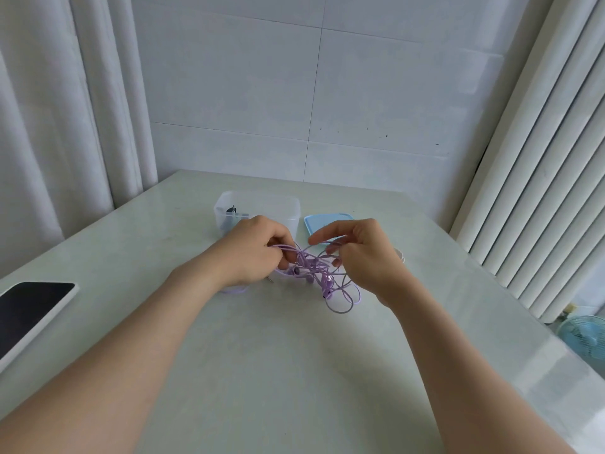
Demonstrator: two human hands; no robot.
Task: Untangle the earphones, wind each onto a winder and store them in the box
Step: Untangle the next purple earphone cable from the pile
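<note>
Pinching purple earphones [314, 273] on both sides: left hand [258, 250] curled tight round the tangle, right hand [363, 253] nipping a strand, index finger extended, above the bench [262, 371].

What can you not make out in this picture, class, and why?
Head view.
Box contents: a dark shape, blurred by the frosted wall, partly behind the left hand.
Earphones: how many; cords overlap, right hand covers some.
Tablet: cut by the left edge.
Fan: cut by the right edge.
</note>
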